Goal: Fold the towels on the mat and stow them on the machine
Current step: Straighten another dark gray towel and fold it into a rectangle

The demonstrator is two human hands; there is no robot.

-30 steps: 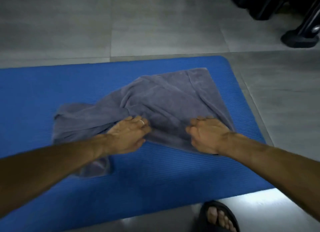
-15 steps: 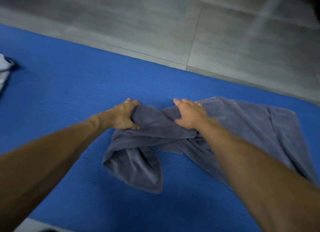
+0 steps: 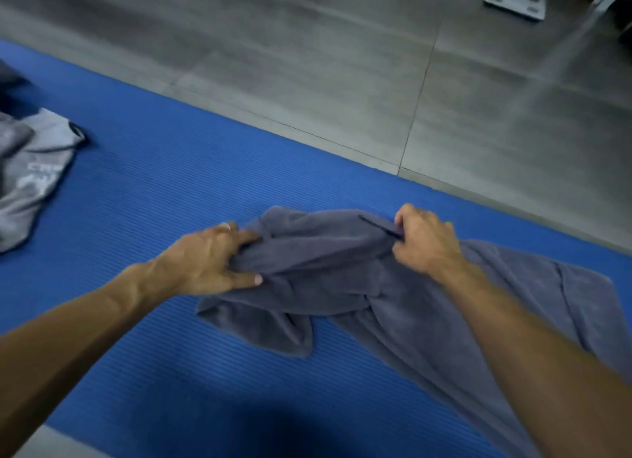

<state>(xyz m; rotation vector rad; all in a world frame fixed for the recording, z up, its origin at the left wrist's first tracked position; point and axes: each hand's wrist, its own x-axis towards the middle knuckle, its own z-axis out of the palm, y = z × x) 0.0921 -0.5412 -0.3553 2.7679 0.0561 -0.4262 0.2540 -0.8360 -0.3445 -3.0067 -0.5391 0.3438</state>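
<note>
while our left hand [image 3: 212,259] and right hand [image 3: 424,242] each grip the bunched grey towel [image 3: 342,273], it lies mid blue mat [image 3: 154,190], lighter cloth [image 3: 30,170] at mat's left edge

Grey towel [image 3: 403,286], rumpled and bunched at its left end, spread rightward across the blue mat [image 3: 164,190]. Second grey towel [image 3: 30,170], crumpled, at the mat's left edge, well apart.

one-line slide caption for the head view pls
Both hands, left hand and right hand, grip a bunched grey towel on the blue mat.
</note>
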